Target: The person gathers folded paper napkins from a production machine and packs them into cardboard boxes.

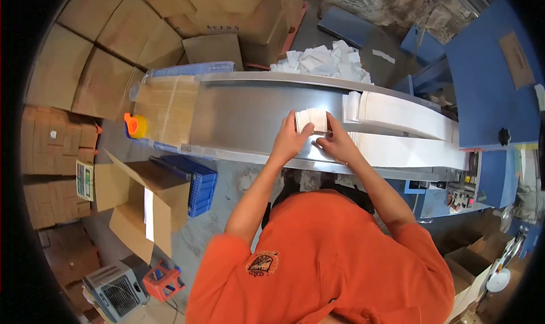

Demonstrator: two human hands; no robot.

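Over the metal table (238,114), a short stack of white paper pieces (310,118) is between my two hands. My left hand (291,135) closes on the stack's left end, with the thumb along its near side. At the other end, my right hand (339,142) grips with curled fingers. Just right of my hands lie two long rows of the same white paper, a far row (403,114) and a near row (406,149). A few pieces at the far row's left end (351,106) lean apart from the rest.
A flattened cardboard sheet (162,108) covers the table's left end, near an orange-and-yellow tape dispenser (135,125). Behind the table is a heap of white paper scraps (326,62). An open carton (139,205) and a blue crate (202,186) stand at left; blue machinery (488,68) stands at right.
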